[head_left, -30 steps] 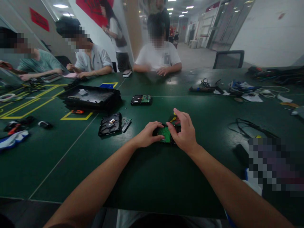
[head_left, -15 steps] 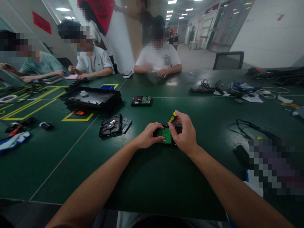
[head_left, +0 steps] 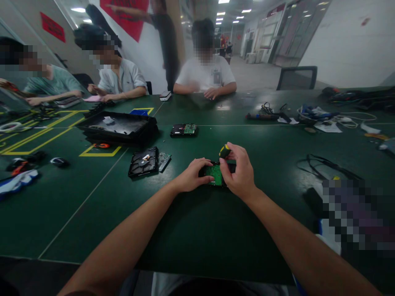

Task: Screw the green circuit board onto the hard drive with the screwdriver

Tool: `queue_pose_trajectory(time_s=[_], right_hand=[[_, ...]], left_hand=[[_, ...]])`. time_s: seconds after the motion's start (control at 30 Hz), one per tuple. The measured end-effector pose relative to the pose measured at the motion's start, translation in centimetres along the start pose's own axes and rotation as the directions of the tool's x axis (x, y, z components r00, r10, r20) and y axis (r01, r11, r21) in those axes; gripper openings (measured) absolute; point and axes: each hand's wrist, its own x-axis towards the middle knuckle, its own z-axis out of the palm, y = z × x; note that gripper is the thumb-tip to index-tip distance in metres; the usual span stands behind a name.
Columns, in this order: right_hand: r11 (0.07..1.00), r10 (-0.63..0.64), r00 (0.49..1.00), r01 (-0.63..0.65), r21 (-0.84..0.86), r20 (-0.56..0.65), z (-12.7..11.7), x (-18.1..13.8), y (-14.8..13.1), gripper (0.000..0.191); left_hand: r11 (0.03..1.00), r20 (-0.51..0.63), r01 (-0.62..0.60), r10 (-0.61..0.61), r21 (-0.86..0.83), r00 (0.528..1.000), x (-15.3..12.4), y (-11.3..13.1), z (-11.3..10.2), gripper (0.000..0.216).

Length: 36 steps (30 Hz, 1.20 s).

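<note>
A hard drive with a green circuit board (head_left: 217, 176) lies flat on the table in front of me, board side up. My left hand (head_left: 196, 176) grips its left end, thumb across the board and fingers along the far edge. Above the drive's right part, my right hand (head_left: 239, 166) is closed around a screwdriver with a yellow and black handle (head_left: 225, 151). The handle stands nearly upright; its tip is hidden by the thumb and fingers, so I cannot see what it touches.
Left of my hands lie a black hard drive (head_left: 143, 162) and a loose circuit board (head_left: 164, 161). Another hard drive (head_left: 184, 130) sits farther back, beside a black tray (head_left: 117, 126). Cables (head_left: 327, 168) lie to the right. Several people sit across the green table (head_left: 191, 230).
The screwdriver handle has turned slightly in my right hand. My left hand stays on the drive. In the background, a standing person has moved left.
</note>
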Motion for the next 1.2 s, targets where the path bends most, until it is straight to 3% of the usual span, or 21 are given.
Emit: queue_pose_trajectory(time_s=[0.3,0.73,0.9,1.2], right_hand=[[0.998,-0.045,0.999,0.045,-0.048,0.002,-0.30,0.33,-0.14,0.064],[0.999,-0.007,1.000,0.008,-0.033,0.012,-0.24,0.19,0.07,0.064],[0.999,0.010,0.999,-0.012,0.045,0.045,-0.15,0.05,0.00,0.061],[0.999,-0.035,0.999,0.034,-0.022,-0.012,-0.33,0.39,-0.29,0.059]], left_hand=[[1.000,0.010,0.009,-0.009,0.015,1.000,0.00,-0.10,-0.03,0.053],[1.000,0.003,0.009,-0.009,0.008,1.000,-0.01,0.16,-0.11,0.049],[1.000,-0.004,0.011,-0.011,0.001,1.000,-0.08,-0.09,0.04,0.049],[1.000,0.009,-0.001,0.001,0.002,1.000,-0.05,-0.15,-0.06,0.051]])
